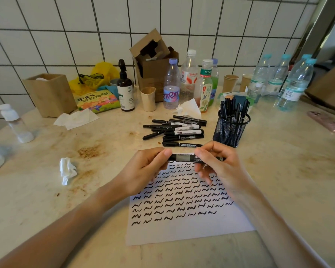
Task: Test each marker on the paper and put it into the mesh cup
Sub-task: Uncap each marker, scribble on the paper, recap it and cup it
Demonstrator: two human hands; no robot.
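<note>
Both hands hold one black marker (pixel 184 157) level above the far edge of the paper (pixel 182 229). Left hand (pixel 143 171) pinches the marker's left end between thumb and curled fingers; right hand (pixel 219 167) pinches the right end likewise. Paper lies flat on the counter (pixel 278 180), covered in rows of black squiggles. Loose markers (pixel 176 130) lie piled just beyond the hands. Mesh cup (pixel 230 130) stands upright right of the pile, with several markers in it. Crumpled tissue (pixel 67 170) lies left of the paper.
</note>
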